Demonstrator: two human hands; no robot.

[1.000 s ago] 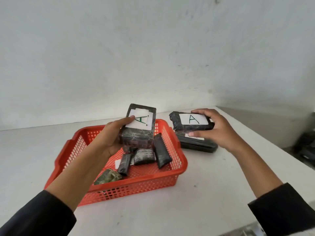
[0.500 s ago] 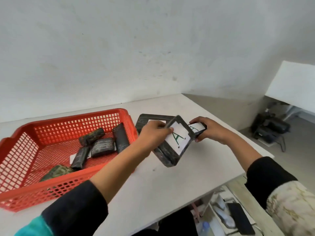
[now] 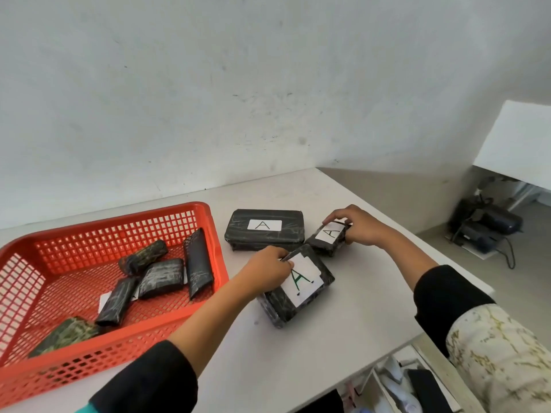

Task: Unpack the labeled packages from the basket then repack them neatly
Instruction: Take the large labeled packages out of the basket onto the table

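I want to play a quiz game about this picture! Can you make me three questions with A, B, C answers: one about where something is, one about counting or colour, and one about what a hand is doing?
1. Where is the red basket?
A. left of the table packages
B. on the floor
C. on top of the packages

2. How many packages on the table outside the basket show a letter A?
A. one
B. three
C. six

3. What is the left hand doing?
A. resting empty
B. waving in the air
C. gripping the nearest package

Answers: 1 A, it sits on the table's left part. 2 B, three labels face up there. 3 C, its fingers clasp that package's edge.
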